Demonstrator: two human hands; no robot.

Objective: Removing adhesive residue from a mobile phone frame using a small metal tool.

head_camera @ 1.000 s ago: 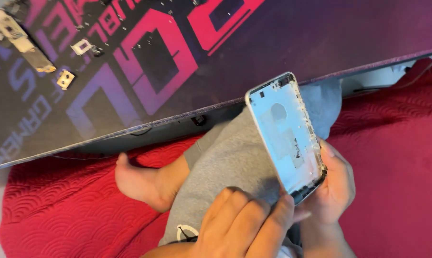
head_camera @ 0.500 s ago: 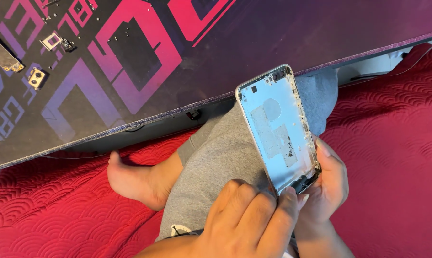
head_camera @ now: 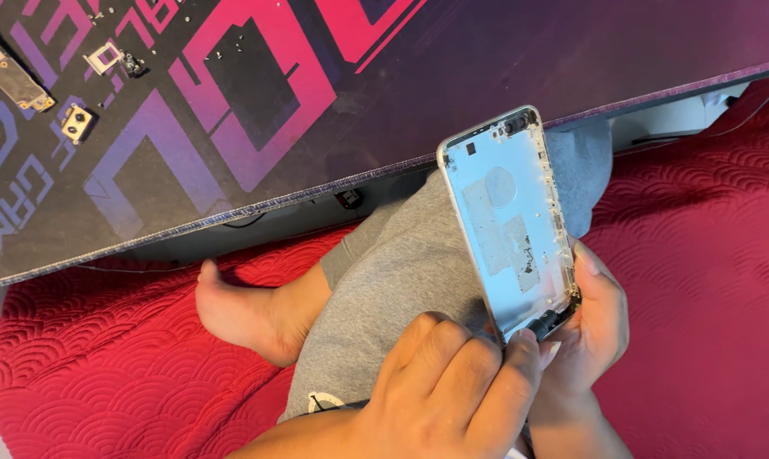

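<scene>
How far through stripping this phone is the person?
Mostly done: the phone shell looks nearly bare inside, and removed parts lie on the mat. In hand: the right hand holds the shell while the left hand works at its bottom edge. Left: a dark part there.

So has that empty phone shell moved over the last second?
Cannot tell for sure. The camera itself shifted: the mat slid left and up in view. Against the mat's edge the shell sits about where it was, held by both hands.
</scene>
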